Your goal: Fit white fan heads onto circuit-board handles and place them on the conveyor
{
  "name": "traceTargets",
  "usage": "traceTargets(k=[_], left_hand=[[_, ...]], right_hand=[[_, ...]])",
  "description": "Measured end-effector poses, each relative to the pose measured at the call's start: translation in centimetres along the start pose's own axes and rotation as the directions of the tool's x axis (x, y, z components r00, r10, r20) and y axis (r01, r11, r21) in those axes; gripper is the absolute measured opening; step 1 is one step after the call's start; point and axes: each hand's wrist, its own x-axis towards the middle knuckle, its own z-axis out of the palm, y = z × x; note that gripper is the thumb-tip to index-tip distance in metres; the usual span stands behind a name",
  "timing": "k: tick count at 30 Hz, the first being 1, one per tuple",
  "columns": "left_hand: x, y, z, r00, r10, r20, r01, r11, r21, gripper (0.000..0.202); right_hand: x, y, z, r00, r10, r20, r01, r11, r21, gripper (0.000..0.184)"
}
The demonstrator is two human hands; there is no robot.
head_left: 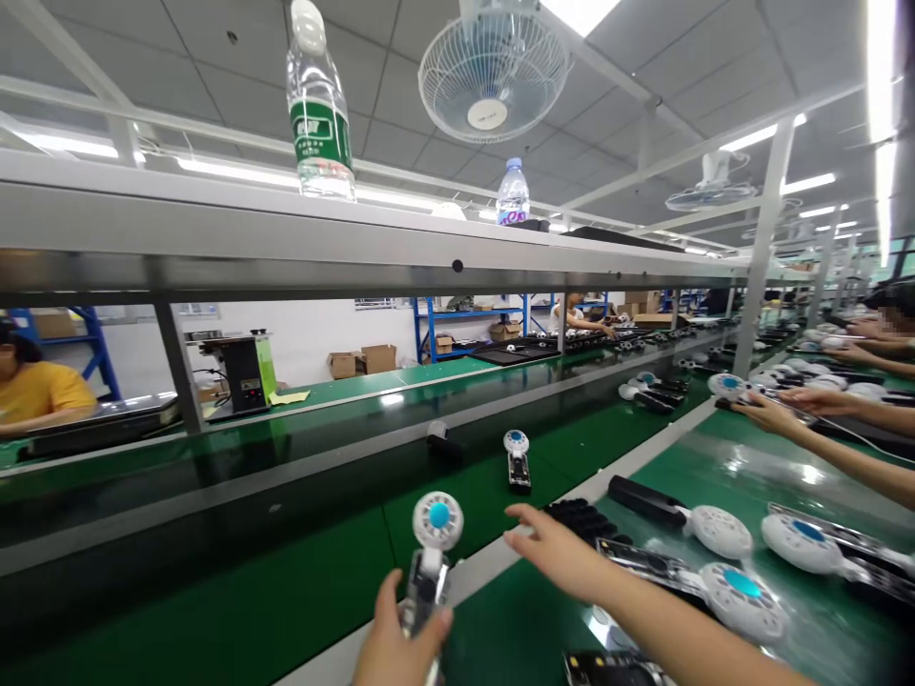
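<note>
My left hand [404, 634] grips a handheld fan [437, 519] by its handle, above the near edge of the green conveyor belt. The fan has a white round head with a blue centre, and its handle looks uncovered, with inner parts showing. My right hand [558, 553] reaches in from the right with fingers stretched out and nothing in them, over the belt's edge strip. Beyond it, a similar fan [517, 457] lies on the belt. Below and right of my right hand, another fan [743, 600] with an open handle rests on the green worktable [672, 457].
Black parts [582, 519] lie by the belt edge. More fans [719, 531] spread across the right worktable. A co-worker's hands [772, 414] hold a fan further along. A shelf [400, 238] with water bottles [318, 124] crosses above the belt, carried by metal posts [762, 257].
</note>
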Motion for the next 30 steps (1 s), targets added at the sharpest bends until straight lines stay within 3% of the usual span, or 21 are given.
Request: traceTargets(k=[5,8,10,13,15,19,21,23,26,30], left_hand=[[9.8,-0.3,-4.8,0.988,-0.069,-0.138,0.093,0.981,0.170,0.041],[13.6,-0.7,-5.9,0.969,-0.095,-0.226,0.172,0.921,0.349,0.031],[15.1,-0.1,-5.7,0.954,-0.048,-0.296,0.191,0.858,0.477,0.029],[16.9,2.8,-3.7,0.938,0.174,-0.300,0.062,0.767,0.638,0.036],[18.4,5.8,-0.9,0.938,0.301,-0.174,-0.100,0.712,0.695,0.039],[21.7,11.6,7.1,0.936,0.327,0.128,-0.327,0.680,0.657,0.035],[22.8,13.2,10.6,0.928,0.307,0.210,-0.369,0.697,0.615,0.035],[23.5,13.6,12.7,0.927,0.281,0.250,-0.376,0.725,0.578,0.036],[24.2,12.2,12.9,0.936,0.261,0.237,-0.349,0.780,0.520,0.037],[23.9,9.7,10.5,0.955,0.248,0.165,-0.294,0.875,0.386,0.031]], right_hand=[[10.1,2.8,-3.7,0.976,0.180,-0.121,-0.209,0.929,-0.305,0.036],[13.8,4.3,-4.2,0.968,0.215,-0.130,-0.250,0.871,-0.423,0.035],[15.2,5.1,-4.1,0.972,0.198,-0.124,-0.234,0.841,-0.489,0.034],[16.2,6.2,-3.9,0.985,0.139,-0.104,-0.173,0.808,-0.563,0.034],[16.4,6.8,-3.9,0.989,0.118,-0.084,-0.145,0.793,-0.592,0.032],[16.2,8.2,-4.2,0.989,0.121,-0.081,-0.145,0.770,-0.622,0.032],[16.3,8.9,-4.4,0.985,0.142,-0.098,-0.171,0.757,-0.630,0.034],[16.7,9.3,-4.6,0.977,0.184,-0.108,-0.210,0.744,-0.634,0.034],[17.7,9.3,-5.1,0.961,0.257,-0.106,-0.265,0.730,-0.630,0.033],[17.8,8.5,-5.9,0.964,0.255,-0.080,-0.249,0.750,-0.613,0.031]])
